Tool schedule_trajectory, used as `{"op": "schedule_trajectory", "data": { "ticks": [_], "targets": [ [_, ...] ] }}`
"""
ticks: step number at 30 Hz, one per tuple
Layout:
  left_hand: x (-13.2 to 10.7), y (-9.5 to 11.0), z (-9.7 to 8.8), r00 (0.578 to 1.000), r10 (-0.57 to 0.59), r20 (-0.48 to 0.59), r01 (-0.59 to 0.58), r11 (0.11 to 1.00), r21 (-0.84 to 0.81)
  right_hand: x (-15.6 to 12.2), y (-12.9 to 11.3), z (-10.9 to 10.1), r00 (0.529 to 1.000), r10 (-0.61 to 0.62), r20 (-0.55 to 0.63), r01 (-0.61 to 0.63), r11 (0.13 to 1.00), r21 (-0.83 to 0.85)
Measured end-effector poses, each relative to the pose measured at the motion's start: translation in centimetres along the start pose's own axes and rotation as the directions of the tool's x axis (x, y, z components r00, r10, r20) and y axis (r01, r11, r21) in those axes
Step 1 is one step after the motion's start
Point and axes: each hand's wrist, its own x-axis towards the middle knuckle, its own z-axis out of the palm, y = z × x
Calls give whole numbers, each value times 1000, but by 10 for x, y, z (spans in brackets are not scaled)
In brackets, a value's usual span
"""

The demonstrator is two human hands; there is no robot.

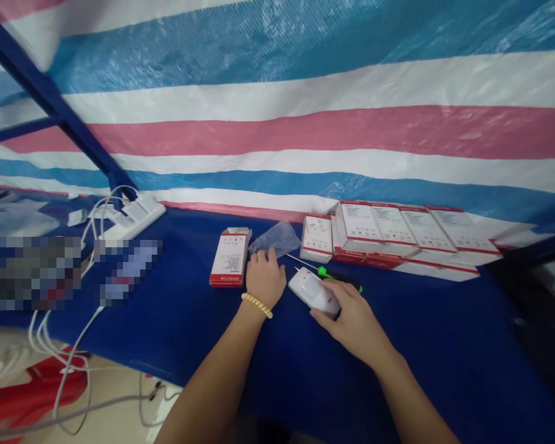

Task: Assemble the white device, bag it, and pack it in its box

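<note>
My right hand (pixel 354 317) has its thumb and fingers around the near end of a white motion detector (pixel 308 290), which rests on the blue tabletop. My left hand (pixel 264 280) lies palm down with its fingers stretched out at the near edge of a clear plastic bag (pixel 280 237). Just left of that hand is a red and white detector box (pixel 229 259); its far end looks open. Behind the detector lies a screwdriver (pixel 324 272) with a green and black handle, partly hidden by my right hand.
Several red and white boxes (pixel 398 228) are stacked at the back right, by the striped tarpaulin (pixel 305 135). To the left, a white power strip (pixel 136 219) holds chargers and cables. Blurred-out items lie near it, and cables (pixel 46 345) hang over the table edge.
</note>
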Motion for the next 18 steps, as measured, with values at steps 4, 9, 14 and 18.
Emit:
{"op": "schedule_trajectory", "data": {
  "ticks": [4, 9, 14, 18],
  "targets": [
    [2, -5, 2, 999, 34, -32, -34, 999, -2, 0, -3, -5, 979, 159, 125, -153, 986, -62],
    [5, -7, 0, 933, 10, -359, -72, 984, -160, 4, -1, -2, 980, 121, 156, -112, 991, -69],
    [4, -7, -12, 753, 90, -652, -407, 842, -353, 7, 6, 3, 990, 52, 131, -46, 997, -55],
    [7, -8, -21, 793, 77, -604, -484, 683, -548, 2, -1, 8, 991, 71, 113, -61, 994, -87]
  ]
}}
